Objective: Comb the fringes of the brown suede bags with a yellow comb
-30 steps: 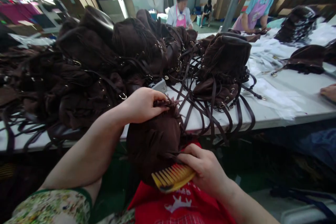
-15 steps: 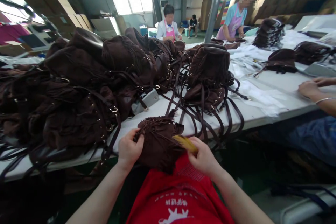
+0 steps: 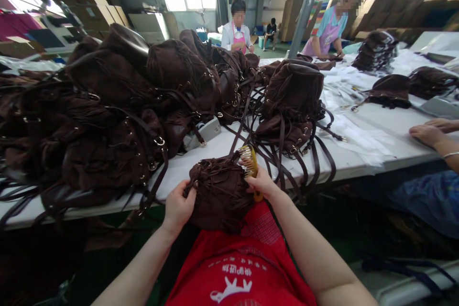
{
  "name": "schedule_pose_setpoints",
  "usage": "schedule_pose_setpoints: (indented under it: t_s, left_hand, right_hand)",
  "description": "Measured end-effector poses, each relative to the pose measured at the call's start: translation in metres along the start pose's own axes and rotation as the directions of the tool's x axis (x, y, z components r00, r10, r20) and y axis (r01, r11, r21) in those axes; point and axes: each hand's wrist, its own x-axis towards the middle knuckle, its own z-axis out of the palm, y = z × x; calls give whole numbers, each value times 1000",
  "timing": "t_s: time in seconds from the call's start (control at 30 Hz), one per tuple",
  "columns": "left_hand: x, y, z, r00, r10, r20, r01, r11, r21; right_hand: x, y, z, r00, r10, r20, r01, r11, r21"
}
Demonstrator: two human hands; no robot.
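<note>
A small brown suede fringed bag (image 3: 219, 193) rests on my lap over a red cloth (image 3: 244, 263), just in front of the table edge. My left hand (image 3: 178, 206) is closed on the bag's left side. My right hand (image 3: 263, 182) grips a yellow comb (image 3: 249, 162), whose teeth touch the fringe at the bag's upper right corner.
A big heap of brown fringed bags (image 3: 118, 100) and loose straps covers the white table (image 3: 380, 153). Another person's hands (image 3: 430, 133) rest on the table at right. Two people in aprons (image 3: 237, 26) work at the far end. White paper (image 3: 358, 126) lies at right.
The bag moved down from the table edge to my lap. My left hand shifted from its top to its left side. The comb rose from the bag's bottom to its upper right.
</note>
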Motion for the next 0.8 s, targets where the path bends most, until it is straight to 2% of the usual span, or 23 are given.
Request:
schedule_pose_setpoints:
  t_s: [0.07,0.23,0.3,0.4,0.47,0.53,0.57,0.63,0.67,0.7,0.73,0.8]
  left_hand:
    - [0,-1,1,1000,-19,2,19,1000,-20]
    - [5,-7,6,994,-105,0,105,991,-82]
    - [6,-11,10,992,-129,-2,128,989,-67]
    - [4,-7,16,993,-106,45,104,994,41]
    - [2,3,21,1000,4,13,-6,984,176]
    - [3,18,26,973,227,-41,-205,932,298]
    - [5,26,28,932,363,-19,-337,882,329]
    - [13,39,35,811,569,140,-582,757,297]
    - [19,43,39,753,613,240,-658,709,254]
    - [25,46,44,717,617,323,-691,689,219]
    - [31,48,48,716,589,376,-684,700,206]
    - [42,49,56,781,488,389,-598,764,242]
  right_hand:
    - [2,5,0,997,71,40,-69,996,-51]
    - [-5,8,-9,991,123,-53,-129,981,-142]
    - [-14,3,-16,987,131,-91,-138,988,-73]
    - [-29,-8,-24,983,107,-147,-79,980,183]
    - [-35,-15,-25,982,109,-158,-55,949,310]
    - [-36,-19,-23,977,129,-171,-64,937,343]
    - [-34,-19,-22,972,141,-190,-66,933,355]
    - [-31,-19,-22,959,159,-234,-60,923,380]
    - [-30,-19,-23,955,161,-248,-54,919,391]
    - [-30,-18,-24,955,158,-251,-46,915,401]
    - [-31,-18,-26,958,149,-246,-36,912,410]
    - [-36,-15,-29,967,119,-227,-12,905,424]
